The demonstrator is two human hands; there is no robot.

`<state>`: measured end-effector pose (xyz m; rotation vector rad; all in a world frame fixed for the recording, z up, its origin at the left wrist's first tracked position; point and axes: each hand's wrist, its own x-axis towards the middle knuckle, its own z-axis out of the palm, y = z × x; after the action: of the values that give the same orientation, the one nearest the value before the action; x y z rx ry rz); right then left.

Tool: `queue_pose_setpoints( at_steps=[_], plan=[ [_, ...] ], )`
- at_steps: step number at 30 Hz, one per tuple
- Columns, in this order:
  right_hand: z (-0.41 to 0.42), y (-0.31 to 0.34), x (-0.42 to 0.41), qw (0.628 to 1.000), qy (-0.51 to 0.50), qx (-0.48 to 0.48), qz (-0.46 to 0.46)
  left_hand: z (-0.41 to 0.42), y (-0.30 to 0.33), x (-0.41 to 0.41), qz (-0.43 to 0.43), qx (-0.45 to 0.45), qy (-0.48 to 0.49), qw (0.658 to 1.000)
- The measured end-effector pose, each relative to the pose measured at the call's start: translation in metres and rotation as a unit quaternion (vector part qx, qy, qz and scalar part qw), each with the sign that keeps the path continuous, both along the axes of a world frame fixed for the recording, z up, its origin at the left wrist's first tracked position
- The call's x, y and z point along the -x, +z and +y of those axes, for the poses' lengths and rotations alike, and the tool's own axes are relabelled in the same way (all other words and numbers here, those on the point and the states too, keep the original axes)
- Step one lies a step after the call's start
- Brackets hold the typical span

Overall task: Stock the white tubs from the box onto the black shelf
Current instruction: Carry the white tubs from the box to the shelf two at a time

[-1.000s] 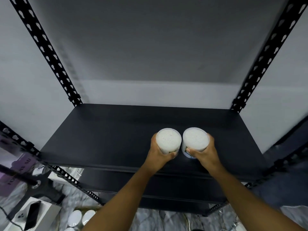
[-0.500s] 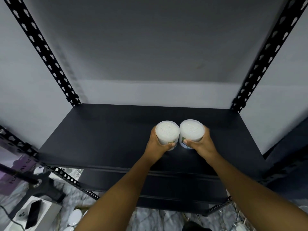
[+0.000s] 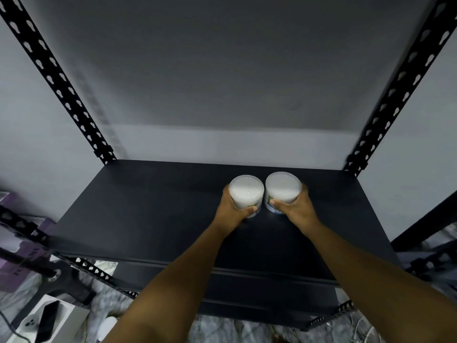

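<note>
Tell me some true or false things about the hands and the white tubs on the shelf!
1. Each hand holds one white tub. True: the left hand grips the left tub and the right hand grips the right tub.
2. The two tubs are stacked one on top of the other. False: they are side by side.
3. The shelf is black. True.
4. The tubs are at the far left end of the shelf. False: they are near the middle, a little to the right.
5. Other tubs already stand on this shelf. False: only these two are over it.
</note>
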<state>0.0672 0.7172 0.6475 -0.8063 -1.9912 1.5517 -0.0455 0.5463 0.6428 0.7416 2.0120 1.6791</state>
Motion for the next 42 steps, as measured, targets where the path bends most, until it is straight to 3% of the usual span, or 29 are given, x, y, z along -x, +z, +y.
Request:
queue_pose_setpoints(
  at_steps=[28,34,42],
  plan=[
    [0.032,0.011,0.035,0.998,0.007,0.006,-0.054,0.035,-0.002,0.035,0.011,0.024,0.03,0.999],
    [0.05,-0.011,0.044,0.998,0.011,0.004,-0.064,0.04,-0.001,0.038,-0.002,0.024,0.038,0.999],
    [0.037,0.022,0.042,0.999,0.019,-0.016,-0.041,0.051,0.0,0.048,-0.023,0.036,0.053,0.998]
  ],
)
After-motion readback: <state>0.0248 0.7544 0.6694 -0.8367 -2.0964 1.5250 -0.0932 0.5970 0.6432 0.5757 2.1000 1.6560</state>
